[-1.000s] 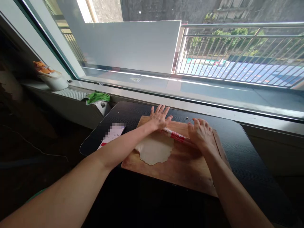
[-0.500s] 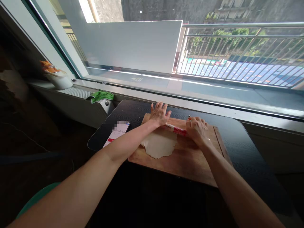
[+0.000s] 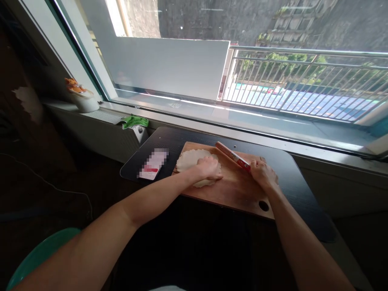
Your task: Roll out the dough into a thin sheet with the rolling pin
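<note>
A thin, uneven sheet of dough [image 3: 189,158] lies on the left half of a wooden cutting board [image 3: 230,192]. My left hand [image 3: 209,167] is at the dough's right edge, fingers bent and closed on it; the fingertips are partly hidden. In my right hand [image 3: 264,174] is one end of a rolling pin [image 3: 233,155] with a red and white wrapping. The pin slants over the back of the board, its free end pointing away and left of the hand. Whether it touches the board I cannot tell.
The board rests on a black table [image 3: 298,194] by a window. A phone [image 3: 153,163] lies left of the board. Beyond it, a green cloth [image 3: 135,121] and a white pot [image 3: 85,101] sit on the radiator. A green rounded thing [image 3: 42,254] is at lower left.
My left hand has left the rolling pin and moved down onto the dough's right edge. The pin, still in my right hand, has swung off the dough to the right.
</note>
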Action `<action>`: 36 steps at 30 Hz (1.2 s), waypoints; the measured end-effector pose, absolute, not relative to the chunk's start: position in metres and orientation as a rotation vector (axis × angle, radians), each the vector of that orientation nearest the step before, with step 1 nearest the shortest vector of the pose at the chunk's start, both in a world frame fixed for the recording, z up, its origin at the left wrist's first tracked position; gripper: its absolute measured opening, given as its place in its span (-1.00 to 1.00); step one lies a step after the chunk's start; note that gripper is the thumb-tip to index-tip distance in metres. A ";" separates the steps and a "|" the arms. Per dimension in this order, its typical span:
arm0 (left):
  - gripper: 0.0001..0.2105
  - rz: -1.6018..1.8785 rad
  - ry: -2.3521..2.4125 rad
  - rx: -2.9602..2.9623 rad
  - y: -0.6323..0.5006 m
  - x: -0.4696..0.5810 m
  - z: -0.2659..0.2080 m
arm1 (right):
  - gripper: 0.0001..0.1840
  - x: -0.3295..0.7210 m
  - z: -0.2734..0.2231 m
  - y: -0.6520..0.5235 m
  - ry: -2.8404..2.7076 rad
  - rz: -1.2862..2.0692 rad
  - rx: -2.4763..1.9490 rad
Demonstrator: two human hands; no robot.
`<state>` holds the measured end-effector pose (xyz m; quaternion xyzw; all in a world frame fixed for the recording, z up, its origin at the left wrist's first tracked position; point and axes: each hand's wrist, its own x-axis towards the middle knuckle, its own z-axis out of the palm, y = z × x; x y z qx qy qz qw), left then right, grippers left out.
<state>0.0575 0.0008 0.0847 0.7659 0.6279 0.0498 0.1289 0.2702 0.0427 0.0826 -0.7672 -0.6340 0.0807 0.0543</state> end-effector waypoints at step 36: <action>-0.69 -0.332 1.758 2.326 0.022 0.070 0.096 | -0.45 0.273 0.079 0.031 -1.873 0.287 -2.384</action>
